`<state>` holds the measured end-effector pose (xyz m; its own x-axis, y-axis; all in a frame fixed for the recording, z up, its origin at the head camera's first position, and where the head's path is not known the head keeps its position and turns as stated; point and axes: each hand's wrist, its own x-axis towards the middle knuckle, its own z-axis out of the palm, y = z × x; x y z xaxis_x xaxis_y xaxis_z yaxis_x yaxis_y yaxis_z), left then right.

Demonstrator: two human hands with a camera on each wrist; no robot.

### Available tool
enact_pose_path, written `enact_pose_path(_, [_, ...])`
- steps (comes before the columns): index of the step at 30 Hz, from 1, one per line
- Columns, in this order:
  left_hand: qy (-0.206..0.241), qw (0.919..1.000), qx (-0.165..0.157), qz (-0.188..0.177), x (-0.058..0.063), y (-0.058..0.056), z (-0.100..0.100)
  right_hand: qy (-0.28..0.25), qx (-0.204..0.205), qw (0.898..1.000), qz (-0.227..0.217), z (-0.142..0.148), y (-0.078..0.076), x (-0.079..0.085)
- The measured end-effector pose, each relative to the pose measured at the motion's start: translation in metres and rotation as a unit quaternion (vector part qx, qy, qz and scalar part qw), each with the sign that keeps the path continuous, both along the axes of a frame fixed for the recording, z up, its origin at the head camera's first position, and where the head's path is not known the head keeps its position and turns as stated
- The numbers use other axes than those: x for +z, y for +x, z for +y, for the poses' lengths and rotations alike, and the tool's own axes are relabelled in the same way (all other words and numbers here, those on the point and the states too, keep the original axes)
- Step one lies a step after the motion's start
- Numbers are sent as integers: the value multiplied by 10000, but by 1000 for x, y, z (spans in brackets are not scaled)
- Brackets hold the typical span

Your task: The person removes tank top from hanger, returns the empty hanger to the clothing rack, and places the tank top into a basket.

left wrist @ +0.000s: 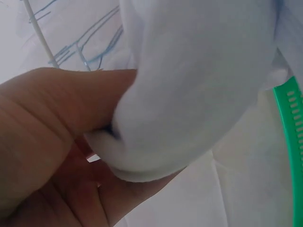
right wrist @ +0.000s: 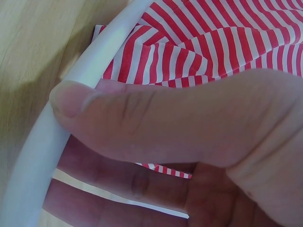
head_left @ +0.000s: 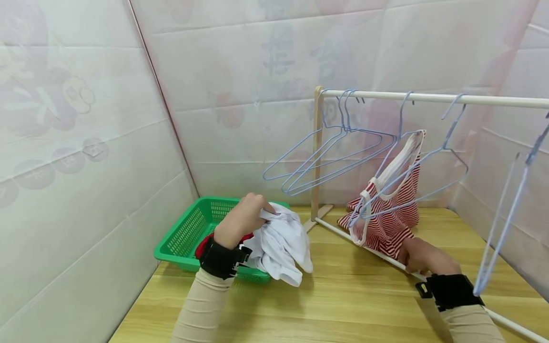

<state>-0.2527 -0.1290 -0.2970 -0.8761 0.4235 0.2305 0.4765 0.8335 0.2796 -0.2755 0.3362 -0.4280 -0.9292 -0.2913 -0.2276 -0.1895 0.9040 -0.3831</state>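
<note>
My left hand (head_left: 244, 216) grips a bunched white garment (head_left: 280, 243), lifted partly over the front right rim of a green basket (head_left: 182, 240). The left wrist view shows the thumb and fingers closed on a fold of the white cloth (left wrist: 189, 94). At the right, my right hand (head_left: 429, 257) grips the white lower bar (right wrist: 90, 66) of a clothes rack, thumb on top and fingers passing behind it. Just beyond that hand, a red-and-white striped garment (head_left: 403, 200) hangs by white straps on a blue hanger, its lower part drooping to the table.
Red cloth (head_left: 202, 247) lies in the basket beside my left wrist. Several blue wire hangers (head_left: 300, 176) hang from the rack's top rail (head_left: 386, 96); one hanger (head_left: 510, 224) is close above my right forearm. A wooden post (head_left: 316, 157) supports the rack's left end. Pale sheets form walls around the wooden table (head_left: 343, 305).
</note>
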Motion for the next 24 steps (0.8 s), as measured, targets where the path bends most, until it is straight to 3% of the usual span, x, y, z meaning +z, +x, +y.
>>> enact_pose_path(11, [-88, 9997, 185, 167, 2, -1, -26, 2, -147, 9996, -239, -1, -2, 1])
enact_pose_path(24, [-243, 9985, 474, 100, 3, -9, -55, -151, -147, 9997, -93, -1, 1, 1])
